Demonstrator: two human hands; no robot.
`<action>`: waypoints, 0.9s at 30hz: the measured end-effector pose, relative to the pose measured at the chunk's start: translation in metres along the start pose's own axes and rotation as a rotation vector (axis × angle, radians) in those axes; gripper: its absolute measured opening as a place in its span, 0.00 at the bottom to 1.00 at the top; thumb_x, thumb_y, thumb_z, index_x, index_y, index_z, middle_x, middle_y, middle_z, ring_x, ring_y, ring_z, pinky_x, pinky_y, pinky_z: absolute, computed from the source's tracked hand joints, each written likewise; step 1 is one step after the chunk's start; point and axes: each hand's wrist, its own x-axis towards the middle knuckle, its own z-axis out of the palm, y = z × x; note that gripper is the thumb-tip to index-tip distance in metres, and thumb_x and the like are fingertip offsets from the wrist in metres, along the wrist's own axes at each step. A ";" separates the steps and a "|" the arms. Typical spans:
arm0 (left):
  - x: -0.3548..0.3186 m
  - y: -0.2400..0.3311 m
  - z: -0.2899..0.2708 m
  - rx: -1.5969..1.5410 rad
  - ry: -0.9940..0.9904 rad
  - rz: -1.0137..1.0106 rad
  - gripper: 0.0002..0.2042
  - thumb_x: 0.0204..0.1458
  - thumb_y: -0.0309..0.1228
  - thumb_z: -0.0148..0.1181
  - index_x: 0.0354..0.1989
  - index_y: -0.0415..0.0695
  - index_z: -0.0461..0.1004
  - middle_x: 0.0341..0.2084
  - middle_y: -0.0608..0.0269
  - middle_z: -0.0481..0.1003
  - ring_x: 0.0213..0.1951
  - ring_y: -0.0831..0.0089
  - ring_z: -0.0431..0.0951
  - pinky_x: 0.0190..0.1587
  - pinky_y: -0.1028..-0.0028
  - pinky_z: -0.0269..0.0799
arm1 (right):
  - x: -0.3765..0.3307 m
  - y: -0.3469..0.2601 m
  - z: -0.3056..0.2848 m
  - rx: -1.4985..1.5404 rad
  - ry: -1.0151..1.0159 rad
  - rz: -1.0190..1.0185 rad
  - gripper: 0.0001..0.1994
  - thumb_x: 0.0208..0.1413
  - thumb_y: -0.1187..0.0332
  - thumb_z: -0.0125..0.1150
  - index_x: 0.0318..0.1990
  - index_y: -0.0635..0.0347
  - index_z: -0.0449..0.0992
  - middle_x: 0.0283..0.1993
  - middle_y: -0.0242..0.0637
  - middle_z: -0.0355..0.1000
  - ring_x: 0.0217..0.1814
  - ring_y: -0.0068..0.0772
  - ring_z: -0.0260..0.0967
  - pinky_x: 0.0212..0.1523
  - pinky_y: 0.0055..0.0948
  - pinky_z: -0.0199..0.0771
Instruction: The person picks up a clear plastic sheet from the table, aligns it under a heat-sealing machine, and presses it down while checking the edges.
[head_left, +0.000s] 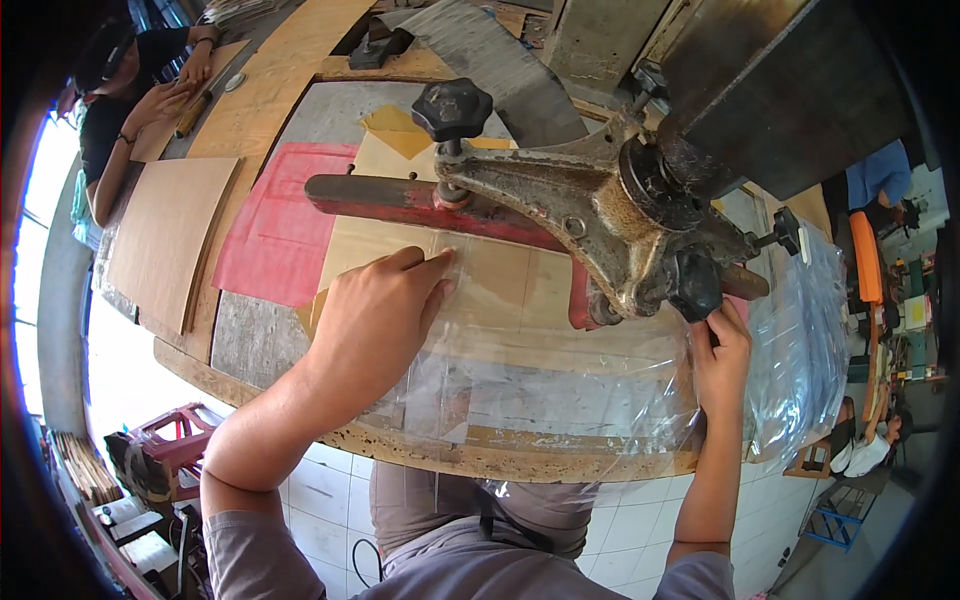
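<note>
Plastic film, clear and creased, lay across the counter, pinched by my left hand; it seemed light, limp, slippery, best taken by its edges; my right hand pinched it just below the black knob.

Bright light pours in at far left, beside a grey pillar. White tiles line the floor; a red stool stands left of the worn-edged counter, a blue stool at lower right.
</note>
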 end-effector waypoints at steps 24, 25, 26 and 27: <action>0.000 0.002 -0.001 0.081 -0.002 0.066 0.14 0.59 0.31 0.63 0.53 0.43 0.83 0.33 0.52 0.80 0.35 0.51 0.82 0.41 0.57 0.77 | -0.003 0.002 -0.006 0.012 -0.002 -0.041 0.11 0.66 0.70 0.63 0.52 0.61 0.84 0.39 0.41 0.76 0.39 0.37 0.76 0.42 0.32 0.73; 0.000 0.000 0.001 0.103 0.010 0.094 0.14 0.59 0.31 0.63 0.52 0.43 0.83 0.32 0.51 0.80 0.35 0.51 0.82 0.40 0.57 0.77 | -0.004 0.006 -0.003 0.036 0.022 -0.084 0.11 0.66 0.70 0.63 0.52 0.61 0.84 0.40 0.42 0.77 0.40 0.38 0.77 0.43 0.33 0.74; -0.002 -0.003 0.001 0.130 0.027 0.115 0.14 0.59 0.31 0.63 0.51 0.42 0.83 0.32 0.51 0.80 0.35 0.52 0.82 0.40 0.58 0.77 | -0.003 0.007 -0.001 0.063 0.044 -0.135 0.11 0.66 0.70 0.63 0.52 0.61 0.84 0.40 0.43 0.77 0.41 0.39 0.77 0.44 0.33 0.74; -0.003 -0.006 0.002 0.132 0.047 0.135 0.14 0.59 0.31 0.63 0.51 0.42 0.83 0.32 0.52 0.80 0.34 0.53 0.82 0.40 0.58 0.77 | -0.003 0.005 -0.003 0.060 0.029 -0.115 0.11 0.66 0.70 0.62 0.51 0.62 0.84 0.41 0.43 0.77 0.42 0.40 0.78 0.45 0.33 0.75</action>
